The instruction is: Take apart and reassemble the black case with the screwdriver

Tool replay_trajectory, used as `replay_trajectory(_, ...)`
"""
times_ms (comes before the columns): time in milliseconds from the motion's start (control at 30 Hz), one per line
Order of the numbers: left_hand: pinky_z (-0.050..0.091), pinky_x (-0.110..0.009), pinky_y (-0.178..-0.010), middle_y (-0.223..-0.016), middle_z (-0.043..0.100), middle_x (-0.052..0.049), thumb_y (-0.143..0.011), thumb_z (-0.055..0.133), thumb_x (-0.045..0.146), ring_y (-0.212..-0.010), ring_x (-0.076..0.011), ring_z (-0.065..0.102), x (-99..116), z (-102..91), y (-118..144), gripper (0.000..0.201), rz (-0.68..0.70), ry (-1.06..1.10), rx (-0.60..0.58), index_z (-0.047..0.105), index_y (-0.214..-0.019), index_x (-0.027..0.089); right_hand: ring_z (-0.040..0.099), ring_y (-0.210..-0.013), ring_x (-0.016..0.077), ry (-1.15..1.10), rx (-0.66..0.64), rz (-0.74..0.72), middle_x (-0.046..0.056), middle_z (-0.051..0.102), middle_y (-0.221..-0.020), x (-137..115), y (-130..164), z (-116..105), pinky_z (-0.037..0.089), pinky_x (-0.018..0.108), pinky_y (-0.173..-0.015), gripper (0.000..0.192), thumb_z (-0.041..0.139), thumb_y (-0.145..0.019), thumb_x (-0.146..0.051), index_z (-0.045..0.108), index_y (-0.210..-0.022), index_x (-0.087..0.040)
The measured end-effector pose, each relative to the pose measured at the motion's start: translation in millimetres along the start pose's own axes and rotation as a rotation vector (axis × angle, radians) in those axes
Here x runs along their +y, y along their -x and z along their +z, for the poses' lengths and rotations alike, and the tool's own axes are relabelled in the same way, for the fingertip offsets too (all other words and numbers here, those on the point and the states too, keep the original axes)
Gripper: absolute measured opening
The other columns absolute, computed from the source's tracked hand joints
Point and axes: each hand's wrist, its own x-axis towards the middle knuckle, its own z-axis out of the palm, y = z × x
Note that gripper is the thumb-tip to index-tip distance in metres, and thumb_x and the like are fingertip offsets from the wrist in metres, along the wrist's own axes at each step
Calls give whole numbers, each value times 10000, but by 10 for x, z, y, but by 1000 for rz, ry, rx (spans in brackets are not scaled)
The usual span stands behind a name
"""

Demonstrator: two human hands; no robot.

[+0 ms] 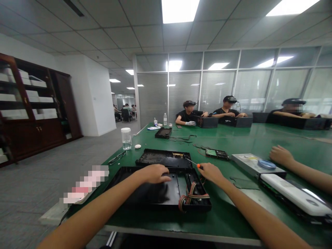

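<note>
An opened black device case (155, 188) lies on the green table (233, 214) in front of me, with a striped ribbon cable (190, 197) at its right end. My left hand (153, 173) rests palm down on the case's top edge. A small screwdriver with an orange handle (195, 164) is gripped in my right hand (211, 172), its tip pointing left over a black cover panel (164, 158) just behind the case.
A co-worker's hand (281, 155) rests at the right near a silver drive (254, 164) and a white device (293, 193). A small circuit board (216, 153), a clear jar (126, 138), another black case (163, 132) and loose cables lie further back. Three people sit at the far end.
</note>
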Motion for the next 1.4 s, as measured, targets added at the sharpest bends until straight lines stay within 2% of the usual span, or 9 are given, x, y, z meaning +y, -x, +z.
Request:
replay_trajectory(33,397,-277,-835,-1078,570,-109,-827,466,443,-983,-208,533,-133,34,-73,415,-56,-33,47,517,-1117,150,607,-822,220,42,-1,-4,97,657,-868,-28,18,17,397,270,-646,311,392,-840,-381,635,-901,-195)
replay_trajectory(100,383,-295,-868,-1177,512,-136,-762,573,399,-1061,-235,489,-367,114,-182,526,-145,-69,16,449,-1198,133,607,-836,230,105,-12,-4,102,655,-879,-55,43,46,409,288,-658,295,404,-835,-363,632,-900,-188)
replay_trajectory(267,422,-264,-789,-1046,600,-77,-782,558,353,-953,-201,559,-582,259,-235,374,-133,-17,-86,516,-1117,193,609,-859,263,178,-67,67,141,653,-891,24,45,52,429,335,-698,284,448,-814,-335,647,-873,-141)
replay_trajectory(500,449,-265,-693,-887,631,-69,-707,635,292,-842,-212,591,-403,96,-132,266,-176,-135,-162,603,-952,194,610,-849,275,100,-83,132,143,653,-900,223,-26,-22,431,333,-681,284,484,-786,-357,655,-866,-145)
replay_trajectory(600,450,-281,-730,-928,610,-79,-687,655,267,-869,-216,573,-272,34,-137,301,-129,-195,-79,592,-968,185,621,-722,210,-126,-69,67,107,658,-753,109,-42,-20,423,264,-618,383,396,-831,-424,645,-744,-145)
replay_trajectory(733,444,-281,-780,-916,596,-81,-726,624,324,-885,-208,556,-14,119,-245,237,96,-210,21,610,-906,170,494,-383,118,-424,-267,12,36,533,-445,-125,10,33,364,211,-411,563,279,-841,-543,535,-540,-142)
replay_trajectory(867,473,-258,-680,-795,604,-81,-790,541,322,-746,-184,588,149,284,-381,204,74,-219,-43,633,-781,141,396,-288,81,-513,-392,0,-20,457,-361,-221,61,77,290,185,-313,402,430,-798,-440,480,-521,-153)
replay_trajectory(1067,485,-256,-642,-768,614,-87,-804,514,261,-710,-180,602,184,351,-435,185,113,-259,-22,633,-738,136,375,-258,81,-570,-421,48,-28,449,-352,-207,44,94,281,187,-271,309,425,-759,-311,448,-490,-161)
replay_trajectory(1400,467,-257,-610,-670,627,-67,-734,521,181,-655,-185,596,162,155,-428,123,144,-270,27,634,-696,151,350,-237,56,-646,-454,153,-31,443,-344,-298,114,52,276,163,-246,357,427,-755,-334,452,-448,-154)
